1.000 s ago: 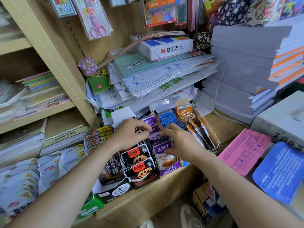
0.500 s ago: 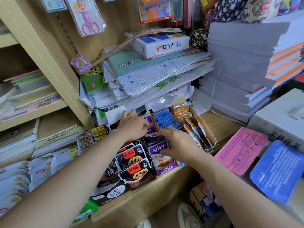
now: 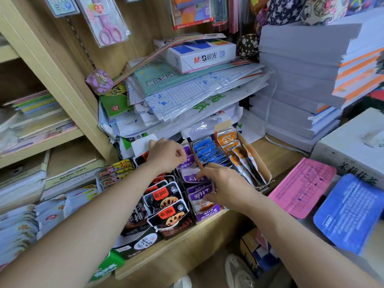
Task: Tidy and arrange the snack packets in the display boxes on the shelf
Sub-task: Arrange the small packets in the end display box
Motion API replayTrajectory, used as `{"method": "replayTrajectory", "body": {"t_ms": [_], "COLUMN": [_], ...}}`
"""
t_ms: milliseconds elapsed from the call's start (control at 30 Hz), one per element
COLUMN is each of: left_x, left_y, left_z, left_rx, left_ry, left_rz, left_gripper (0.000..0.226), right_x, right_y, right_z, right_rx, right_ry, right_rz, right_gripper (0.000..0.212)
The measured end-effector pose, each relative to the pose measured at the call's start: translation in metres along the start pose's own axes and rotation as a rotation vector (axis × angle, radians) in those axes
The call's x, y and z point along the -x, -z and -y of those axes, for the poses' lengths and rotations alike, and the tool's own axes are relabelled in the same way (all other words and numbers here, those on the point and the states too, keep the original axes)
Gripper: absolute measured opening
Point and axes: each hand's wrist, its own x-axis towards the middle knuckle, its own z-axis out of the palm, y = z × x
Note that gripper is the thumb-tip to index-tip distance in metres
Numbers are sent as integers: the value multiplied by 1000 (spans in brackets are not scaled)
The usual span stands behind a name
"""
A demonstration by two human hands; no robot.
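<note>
Shelf [image 3: 276, 154] unchanged; left hand [image 3: 166, 154] and right hand [image 3: 227, 188] still grip purple packets [image 3: 200, 193]

M&G paper box [image 3: 199, 53], pink scissors [image 3: 110, 32], white paper stack [image 3: 297, 80], pink sheet [image 3: 301, 186]

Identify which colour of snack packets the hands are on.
The purple packets: left hand at the row's back, right hand at its front. Blue packets and orange packets sit further right.

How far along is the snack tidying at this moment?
Done, it seems: the blue packets and black packets stand in even rows. In hand: the left hand and right hand both grip the purple packets, some of which are crumpled and askew. Left: the orange packets slump sideways.
</note>
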Motion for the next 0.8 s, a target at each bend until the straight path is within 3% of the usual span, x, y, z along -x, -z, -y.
{"method": "replayTrajectory", "body": {"t_ms": [133, 300, 567, 800], "left_x": [7, 18, 29, 47], "left_y": [10, 13, 4, 9], "left_z": [7, 12, 21, 20], "left_rx": [207, 253, 375, 333], "left_ry": [41, -50, -102, -168], "left_rz": [-265, -472, -388, -337], "left_gripper": [9, 7, 12, 33], "right_x": [2, -2, -21, -32], "right_y": [-2, -8, -18, -29], "right_z": [2, 6, 5, 2], "right_rx": [26, 98, 108, 153], "right_ry": [7, 6, -69, -74], "right_rz": [10, -21, -152, -235], "right_gripper": [60, 68, 76, 87]}}
